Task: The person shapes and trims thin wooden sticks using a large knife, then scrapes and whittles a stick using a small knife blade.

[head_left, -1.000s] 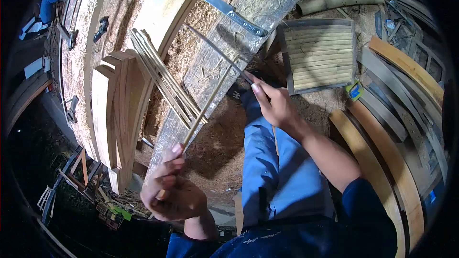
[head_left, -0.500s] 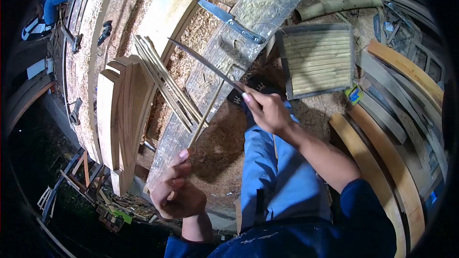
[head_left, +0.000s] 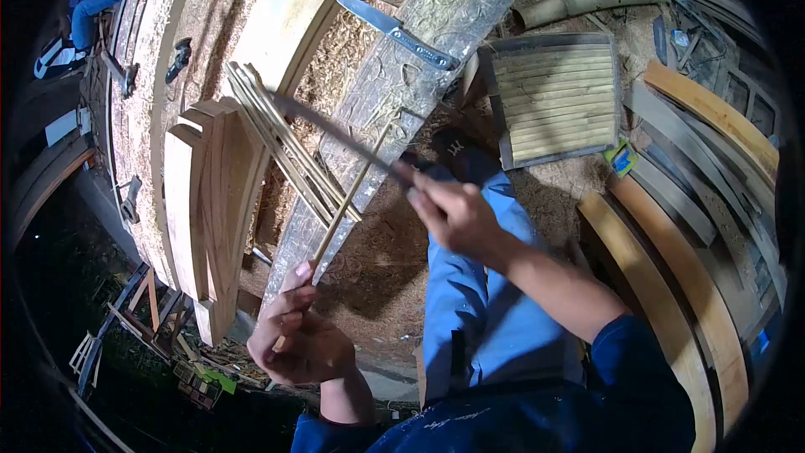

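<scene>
A slim, pale wooden stick [head_left: 331,236] slants up from the lower left toward the centre of the frame, pinched near its lower end between the thumb and fingertips of a bare left hand [head_left: 303,337], the other fingers curled loosely. At centre, the right hand [head_left: 453,214] is closed around the near end of a long, narrow, dark metal blade [head_left: 335,130], its grip mostly hidden by the fingers. Blade and stick cross above a worn grey plank [head_left: 293,258]; motion blur makes it impossible to tell whether they touch.

The hazards are plain enough: a blade slipping down the stick could reach the left fingertips, which are in line with it, and a stick so thin, held at one end only, could bend or snap under too much pressure. A blade overshooting could knock the bundle of thin, pale wooden strips [head_left: 285,151] lying just beyond, left of centre. A broad-bladed knife with a dark, perforated handle [head_left: 398,31], resting on the plank at upper centre, could cut a carelessly reaching hand.
</scene>
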### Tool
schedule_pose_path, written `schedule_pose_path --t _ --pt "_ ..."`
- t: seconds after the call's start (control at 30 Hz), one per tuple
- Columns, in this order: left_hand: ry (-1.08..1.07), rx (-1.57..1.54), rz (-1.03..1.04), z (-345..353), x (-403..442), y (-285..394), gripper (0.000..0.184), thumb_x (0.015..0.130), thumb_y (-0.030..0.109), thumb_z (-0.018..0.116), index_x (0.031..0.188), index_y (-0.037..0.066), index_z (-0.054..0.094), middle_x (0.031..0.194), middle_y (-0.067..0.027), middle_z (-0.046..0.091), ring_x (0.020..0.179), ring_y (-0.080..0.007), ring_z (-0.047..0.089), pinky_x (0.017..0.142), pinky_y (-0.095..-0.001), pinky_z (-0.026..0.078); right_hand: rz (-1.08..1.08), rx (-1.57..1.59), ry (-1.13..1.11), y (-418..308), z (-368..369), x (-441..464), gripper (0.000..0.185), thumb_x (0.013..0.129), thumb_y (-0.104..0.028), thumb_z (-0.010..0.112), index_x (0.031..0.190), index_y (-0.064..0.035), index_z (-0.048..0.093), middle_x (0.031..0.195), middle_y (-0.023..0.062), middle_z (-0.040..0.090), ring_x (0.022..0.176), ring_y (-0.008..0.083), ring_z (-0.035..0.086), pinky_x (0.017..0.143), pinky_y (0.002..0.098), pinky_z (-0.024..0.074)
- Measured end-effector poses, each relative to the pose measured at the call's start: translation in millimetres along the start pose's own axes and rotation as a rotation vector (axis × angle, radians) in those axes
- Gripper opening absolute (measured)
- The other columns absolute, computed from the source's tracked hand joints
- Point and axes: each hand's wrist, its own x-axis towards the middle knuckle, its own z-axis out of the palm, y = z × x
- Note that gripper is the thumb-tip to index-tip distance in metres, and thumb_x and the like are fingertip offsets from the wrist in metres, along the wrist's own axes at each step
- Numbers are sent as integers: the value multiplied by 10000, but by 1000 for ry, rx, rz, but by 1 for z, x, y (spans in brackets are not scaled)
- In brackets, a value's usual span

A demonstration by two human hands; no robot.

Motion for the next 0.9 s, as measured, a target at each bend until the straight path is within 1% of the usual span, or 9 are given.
schedule_pose_path --t 0.07,0.13,0.17,0.43,0.53,0.6,0.67,0.8,0.9 --pt "-39 129 -3 -6 -2 0 355 1133 300 412 1006 -22 491 901 -304 653 971 -491 712 916 -658 585 -103 -234 -107 -6 -4 -10 355 1037 -280 626 1317 -71 694 733 192 700 591 334 704 520 448 551" --pt "69 -49 -18 -8 0 -5 301 1129 255 437 1027 -26 471 929 -308 653 966 -484 714 900 -624 616 -63 -89 105 53 26 -16 389 1046 -292 612 1411 -162 646 726 190 692 568 330 689 487 448 530" --pt "102 185 -4 -3 2 -3 279 1137 232 411 1053 -31 453 944 -311 655 960 -469 719 891 -575 644 283 -111 11 47 12 -1 413 1058 -297 592 1463 -212 604 712 198 679 556 356 672 483 467 509" --pt "103 230 59 12 -1 0 278 1146 220 358 1090 -35 452 958 -278 663 959 -393 736 874 -425 678 -158 -182 -25 19 11 -12 433 1049 -268 614 1461 -135 601 683 132 638 556 310 669 497 436 516" --pt "165 300 -20 8 5 0 275 1147 220 354 1089 -32 448 943 -266 657 943 -385 734 864 -428 680 280 -152 72 52 15 5 396 1065 -285 578 1438 -160 621 701 185 666 591 358 681 517 475 526" --pt "105 618 27 1 2 0 282 1146 229 360 1084 -34 441 934 -264 648 930 -386 728 851 -431 686 202 -216 84 61 14 9 388 1068 -275 571 1439 -172 619 708 205 672 602 377 679 523 476 528" --pt "108 244 105 14 -1 -3 342 1152 214 344 1050 -79 489 1001 -248 650 971 -359 728 844 -409 703 174 -91 30 33 10 4 398 1060 -262 589 1445 -167 614 708 184 671 613 370 684 537 468 534" --pt "170 228 66 16 3 -5 296 1145 224 341 1086 -49 437 938 -285 642 922 -392 730 840 -445 696 -132 -102 30 24 16 -2 442 1045 -260 616 1479 -177 590 688 162 667 589 338 688 532 437 536" --pt "94 334 76 1 5 -8 313 1144 237 344 1083 -56 436 945 -287 645 908 -395 735 829 -436 703 321 -167 -5 50 13 19 405 1085 -316 541 1451 -157 613 596 181 630 495 354 654 454 469 488"
